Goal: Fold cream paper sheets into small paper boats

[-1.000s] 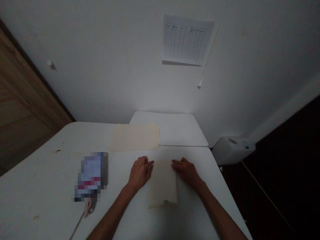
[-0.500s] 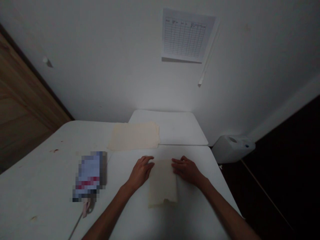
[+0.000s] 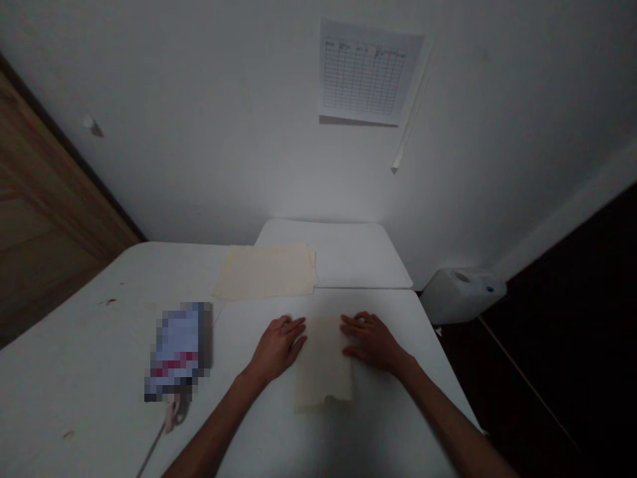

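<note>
A pale cream, matte, roughly rectangular sheet (image 3: 323, 364), its material too dim to tell as cloth or thick paper, lay flat on the white table (image 3: 413, 378). It sat longways, its long sides running away from the viewer, between the left hand (image 3: 277, 348) and the right hand (image 3: 371, 342), at about 6 o'clock on the table's visible top. Its far edge was soft and hard to make out, while its near edge was uneven, with a small notch at the middle. Its surface showed faint creases.
</note>
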Demonstrator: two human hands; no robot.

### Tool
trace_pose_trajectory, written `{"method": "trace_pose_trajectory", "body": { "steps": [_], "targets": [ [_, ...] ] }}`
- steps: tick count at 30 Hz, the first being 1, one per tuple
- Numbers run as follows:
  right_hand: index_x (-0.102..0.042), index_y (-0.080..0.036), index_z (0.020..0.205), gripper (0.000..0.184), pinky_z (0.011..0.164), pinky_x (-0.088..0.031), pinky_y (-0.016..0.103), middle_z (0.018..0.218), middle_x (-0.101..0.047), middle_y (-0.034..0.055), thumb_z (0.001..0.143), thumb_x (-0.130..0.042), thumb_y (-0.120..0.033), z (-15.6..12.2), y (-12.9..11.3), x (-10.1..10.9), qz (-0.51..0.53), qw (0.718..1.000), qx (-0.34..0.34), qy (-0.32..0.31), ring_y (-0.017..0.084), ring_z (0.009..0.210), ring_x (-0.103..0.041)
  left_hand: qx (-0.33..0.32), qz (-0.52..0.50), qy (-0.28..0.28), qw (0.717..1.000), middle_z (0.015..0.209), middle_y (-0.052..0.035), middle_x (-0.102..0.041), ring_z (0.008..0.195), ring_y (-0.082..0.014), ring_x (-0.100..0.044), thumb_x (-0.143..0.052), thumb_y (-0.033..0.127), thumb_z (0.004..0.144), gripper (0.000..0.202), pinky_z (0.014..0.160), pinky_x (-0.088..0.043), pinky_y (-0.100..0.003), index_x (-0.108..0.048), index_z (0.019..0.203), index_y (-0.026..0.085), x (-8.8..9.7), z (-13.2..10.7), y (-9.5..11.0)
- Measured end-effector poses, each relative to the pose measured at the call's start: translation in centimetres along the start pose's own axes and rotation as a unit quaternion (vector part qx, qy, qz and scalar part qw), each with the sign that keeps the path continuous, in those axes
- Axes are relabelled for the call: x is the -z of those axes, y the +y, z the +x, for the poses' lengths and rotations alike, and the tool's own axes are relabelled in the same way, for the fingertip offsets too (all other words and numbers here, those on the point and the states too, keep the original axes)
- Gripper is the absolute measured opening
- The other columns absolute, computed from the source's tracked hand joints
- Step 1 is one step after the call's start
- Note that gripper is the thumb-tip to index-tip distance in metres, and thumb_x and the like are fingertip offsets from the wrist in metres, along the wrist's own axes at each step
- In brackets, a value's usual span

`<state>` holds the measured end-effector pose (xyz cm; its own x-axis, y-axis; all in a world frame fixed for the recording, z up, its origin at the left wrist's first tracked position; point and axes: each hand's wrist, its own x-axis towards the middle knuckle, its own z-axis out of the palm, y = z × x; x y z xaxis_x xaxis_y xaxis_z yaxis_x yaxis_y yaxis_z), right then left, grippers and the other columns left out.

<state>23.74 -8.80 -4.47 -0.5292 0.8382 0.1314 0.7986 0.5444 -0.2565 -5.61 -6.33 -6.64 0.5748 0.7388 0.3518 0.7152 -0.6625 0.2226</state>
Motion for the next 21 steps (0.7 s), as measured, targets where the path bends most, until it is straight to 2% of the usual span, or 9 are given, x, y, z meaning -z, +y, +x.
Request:
{"method": "trace_pose_trajectory", "body": {
  "steps": [5, 11, 21],
  "targets": [
    [-0.053, -0.029, 0.132, 0.060, 0.101, -0.035, 0.046, 0.145, -0.044, -0.0005, 0.081, -0.061, -0.061, 0.02, 0.22, 0.16, 0.004, 0.999, -0.005, -0.033, 0.030, 0.123, -0.042, -0.003, 0.013, -0.013, 1.000, 0.131, -0.0050, -0.059, 0.112, -0.0292, -0.050, -0.051, 0.034, 0.092, 0.032, 0.090, -0.043, -0.047, -0.060, 0.121, 0.022, 0.70, -0.30, 0.18],
    [-0.049, -0.029, 0.135, 0.081, 0.104, -0.031, 0.047, 0.146, -0.043, 0.0003, 0.069, -0.064, -0.073, -0.13, 0.14, 0.50, 0.026, 0.999, -0.004, -0.042, 0.030, 0.126, -0.039, -0.005, 0.004, -0.015, 1.000, 0.134, -0.0053, -0.057, 0.112, -0.0284, -0.049, -0.050, 0.033, 0.092, 0.035, 0.090, -0.042, -0.046, -0.058, 0.124, 0.022, 0.94, -0.50, 0.34],
    [-0.045, -0.027, 0.139, 0.097, 0.107, -0.027, 0.048, 0.149, -0.038, 0.0034, 0.060, -0.065, -0.079, -0.31, 0.04, 0.52, 0.032, 0.998, -0.006, -0.052, 0.032, 0.129, -0.037, 0.000, -0.001, -0.027, 1.000, 0.137, -0.0046, -0.055, 0.113, -0.0279, -0.047, -0.048, 0.033, 0.093, 0.036, 0.092, -0.040, -0.045, -0.056, 0.127, 0.022, 1.14, -0.55, 0.39]
  ]
}}
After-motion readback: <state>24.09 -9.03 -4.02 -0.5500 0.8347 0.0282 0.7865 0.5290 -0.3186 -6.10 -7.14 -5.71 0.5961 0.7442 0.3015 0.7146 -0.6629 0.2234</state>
